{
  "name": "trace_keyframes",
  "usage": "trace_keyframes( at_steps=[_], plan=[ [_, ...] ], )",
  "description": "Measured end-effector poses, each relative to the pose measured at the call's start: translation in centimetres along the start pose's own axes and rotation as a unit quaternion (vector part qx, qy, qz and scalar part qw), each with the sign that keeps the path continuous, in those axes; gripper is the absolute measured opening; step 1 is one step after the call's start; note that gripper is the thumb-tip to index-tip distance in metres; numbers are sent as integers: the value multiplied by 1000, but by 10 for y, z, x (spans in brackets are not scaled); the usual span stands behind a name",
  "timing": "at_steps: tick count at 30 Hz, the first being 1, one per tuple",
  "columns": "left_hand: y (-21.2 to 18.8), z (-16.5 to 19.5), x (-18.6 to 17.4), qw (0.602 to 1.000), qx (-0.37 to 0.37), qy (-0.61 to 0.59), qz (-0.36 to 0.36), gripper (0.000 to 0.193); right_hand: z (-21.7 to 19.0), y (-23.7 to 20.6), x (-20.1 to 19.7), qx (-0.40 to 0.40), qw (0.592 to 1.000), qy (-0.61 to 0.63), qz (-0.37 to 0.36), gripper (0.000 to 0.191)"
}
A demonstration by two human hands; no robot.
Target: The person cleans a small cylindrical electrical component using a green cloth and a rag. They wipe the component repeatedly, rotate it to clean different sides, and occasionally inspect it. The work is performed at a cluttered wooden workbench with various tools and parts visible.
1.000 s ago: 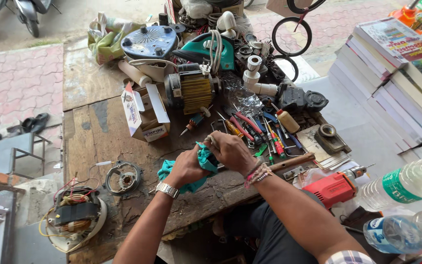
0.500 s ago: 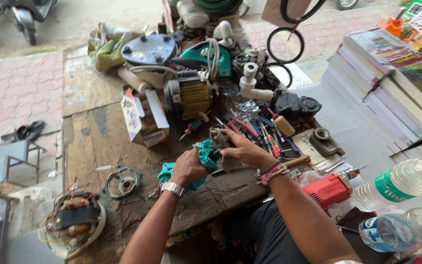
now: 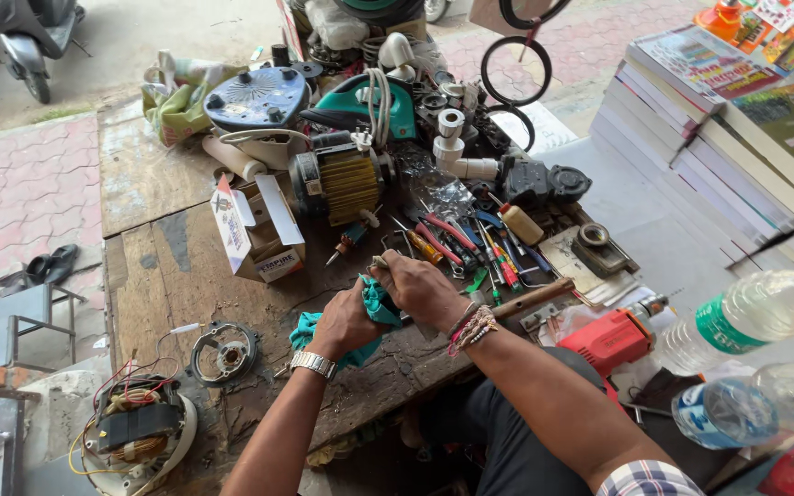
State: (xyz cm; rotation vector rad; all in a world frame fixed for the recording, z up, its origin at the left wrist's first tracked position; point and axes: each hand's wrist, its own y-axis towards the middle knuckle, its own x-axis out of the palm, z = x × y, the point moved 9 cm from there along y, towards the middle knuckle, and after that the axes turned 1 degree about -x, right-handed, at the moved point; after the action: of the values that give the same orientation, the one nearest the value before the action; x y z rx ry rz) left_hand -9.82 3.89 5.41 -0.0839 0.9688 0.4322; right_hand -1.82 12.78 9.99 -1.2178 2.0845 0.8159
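While a crumpled teal cloth is being gripped in the closed left hand, a small metal part, mostly hidden, is being clasped in the curled right hand. Both are being held over a worn, scarred wooden workbench being crowded by a ribbed motor and screwdrivers, outdoors beside brick paving.

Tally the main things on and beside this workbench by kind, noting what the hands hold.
Teal cloth, gripped by left hand and right hand: 1
Clear plastic bottles: 2
Open cardboard box: 1
Electric motor: 1
Red power tool: 1
Teal clothes iron: 1
Total: 7
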Motion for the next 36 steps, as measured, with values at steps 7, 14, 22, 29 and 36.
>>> trace_keyframes(
  at_steps=[7, 14, 22, 29, 36],
  plan=[
    [-5, 9, 10, 985, -131, 8, -116, 60, 34, -13, 4, 30, 982, 111, -149, 37],
    [3, 13, -14, 996, -67, -26, -51, 64, 25, -13, -16, 14, 970, 202, -136, 45],
    [-1, 5, 4, 996, -63, 0, -66, 68, 29, -13, 1, -8, 995, 87, -44, 28],
    [-3, 9, 8, 985, -131, 21, -113, 68, 36, -12, 1, 38, 990, 95, -101, 27],
    [7, 15, 21, 981, -128, 51, -134, 77, 32, -15, -3, 152, 986, 8, -62, 21]
  ],
)
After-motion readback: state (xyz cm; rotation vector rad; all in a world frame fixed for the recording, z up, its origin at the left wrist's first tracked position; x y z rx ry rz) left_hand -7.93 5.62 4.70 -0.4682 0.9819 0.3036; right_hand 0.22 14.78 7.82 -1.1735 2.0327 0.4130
